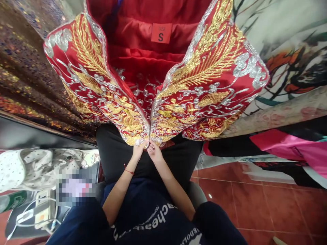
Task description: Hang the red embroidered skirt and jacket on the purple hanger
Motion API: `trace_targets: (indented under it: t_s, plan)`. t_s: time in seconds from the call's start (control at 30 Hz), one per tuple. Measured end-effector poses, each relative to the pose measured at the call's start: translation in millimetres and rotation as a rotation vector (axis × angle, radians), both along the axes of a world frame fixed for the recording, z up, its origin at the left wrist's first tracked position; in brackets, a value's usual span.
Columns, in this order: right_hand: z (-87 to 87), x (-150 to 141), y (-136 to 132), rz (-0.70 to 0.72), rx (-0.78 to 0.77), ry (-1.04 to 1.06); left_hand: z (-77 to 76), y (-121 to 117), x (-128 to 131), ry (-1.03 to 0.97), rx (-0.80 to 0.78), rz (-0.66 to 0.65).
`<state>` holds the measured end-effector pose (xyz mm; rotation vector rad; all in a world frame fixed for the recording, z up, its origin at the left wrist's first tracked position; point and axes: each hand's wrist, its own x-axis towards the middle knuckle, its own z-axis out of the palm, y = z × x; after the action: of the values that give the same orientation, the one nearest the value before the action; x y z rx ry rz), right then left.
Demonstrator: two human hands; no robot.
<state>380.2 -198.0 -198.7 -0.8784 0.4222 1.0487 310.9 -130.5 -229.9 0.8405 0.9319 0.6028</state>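
A red jacket (217, 85) with gold and silver embroidery spreads out in front of me, its lower end resting over my lap. Inside its neck is a red label (161, 33) marked "SIZE S". At the bottom end of the front opening, my left hand (139, 149) pinches the left edge of the jacket. Close beside it, my right hand (154, 149) has its fingers curled on the right edge at the same spot. The two front edges meet there. Whatever small part lies between my fingertips is hidden.
Brown sequinned fabric (28, 64) hangs at the left, and a painted pale cloth (288, 51) lies at the right. Beside my left leg, a chair holds dotted white cloth (38, 166), a green bottle (17, 200) and a power strip (44, 207) with cables. Pink fabric (293, 146) droops above the red tiled floor (242, 200).
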Motion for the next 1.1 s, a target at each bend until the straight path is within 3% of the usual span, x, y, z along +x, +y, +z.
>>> trace_targets:
  t_s: [0.2,0.33,0.63,0.8,1.1]
  plan:
    - [26.9,-4,-15,0.121,0.047,0.021,8.4,1,1,-0.016,-0.038,-0.024]
    - [42.8,-16,-31,0.170,0.039,-0.070,14.9,1,0,-0.069,-0.095,-0.070]
    - [42.6,-11,-45,0.383,-0.151,-0.559,23.7,-4,-13,-0.093,-0.108,-0.168]
    - [49.5,-6,-47,0.432,-0.247,-0.770,24.4,-11,-27,-0.065,-0.100,-0.182]
    - [57.8,-15,-39,0.546,-0.208,-0.586,40.3,-15,-50,-0.010,-0.030,-0.245]
